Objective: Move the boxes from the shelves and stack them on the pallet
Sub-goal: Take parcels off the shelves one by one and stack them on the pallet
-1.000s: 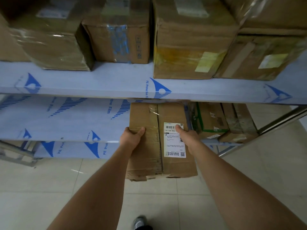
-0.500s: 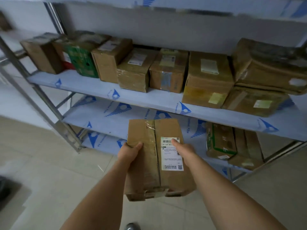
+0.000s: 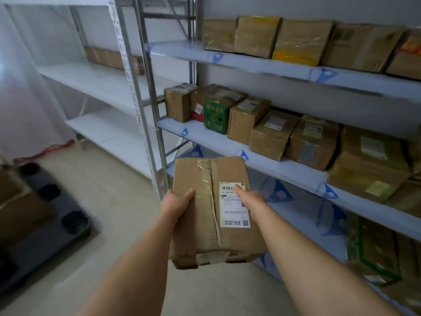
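A taped cardboard box (image 3: 211, 210) sits at the centre of the frame, carried in mid-air in front of the shelves and clear of them. The left hand (image 3: 174, 205) grips its left edge, thumb lying on the top face. The right hand (image 3: 249, 198) grips the right edge, thumb pressed over the white shipping label (image 3: 233, 205). Clear tape runs down the seam of the box, and its near end is scuffed and creased.

The right half of the frame is filled by a metal rack (image 3: 159, 142) whose boards are covered in pale film printed with blue triangles. Its top shelf (image 3: 250, 62) carries a row of brown boxes, one wrapped in yellow. The middle shelf (image 3: 218, 142) carries more, among them a green box (image 3: 215, 116). At lower right a green-edged box (image 3: 373, 249) lies on a lower board.

At upper left stands a second, white rack (image 3: 104, 83) with one long carton (image 3: 111, 59) on it.

The floor (image 3: 118, 201) is pale tile. At lower left a dark pallet (image 3: 52, 233) lies on it, with brown boxes (image 3: 13, 210) on it at the frame edge, blurred.
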